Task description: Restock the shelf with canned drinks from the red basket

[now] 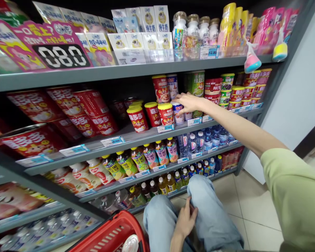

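Observation:
My right hand reaches to the middle shelf, its fingers curled over the top of a blue-and-white can. That can stands beside a red can with a yellow lid. Behind them are stacked a taller red can and another blue-and-white can. A large green can is just behind my right hand. Low between my knees rests my left hand, with index finger and thumb apart and the other fingers partly hidden; nothing shows in it.
A red shopping basket with a round-topped item inside stands at the lower left. The upper shelf edge runs above my right hand. Drink bottles line the lower shelves. Toppled red cans lie at left.

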